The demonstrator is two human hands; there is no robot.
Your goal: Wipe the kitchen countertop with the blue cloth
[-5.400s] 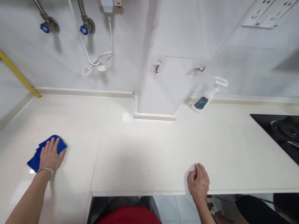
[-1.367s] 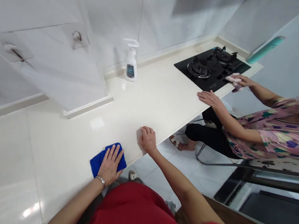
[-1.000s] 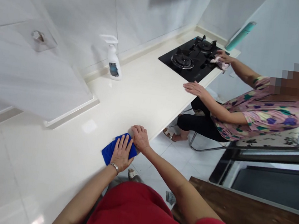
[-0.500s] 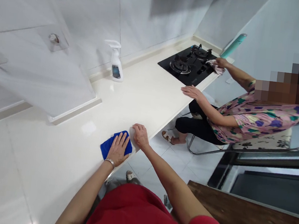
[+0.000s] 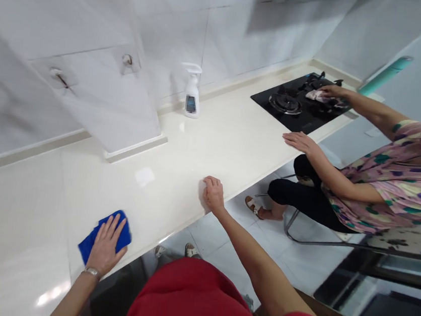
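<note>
While flat, left hand (image 5: 105,251) on cloth (image 5: 124,235).

One head cam, worn by the person, looks forward and steeply down. View is wide and tilted, facing diagonally along the counter (image 5: 211,148) toward the hob (image 5: 309,113) at upper right. Red shirt (image 5: 186,302) is nearest the lens, bottom centre. Left hand (image 5: 105,252) is lower left, right hand (image 5: 214,194) about mid-frame, both fairly close. Tiled wall (image 5: 171,32) spans the top; hob and co-worker (image 5: 401,185) sit farther off, right side.
</note>
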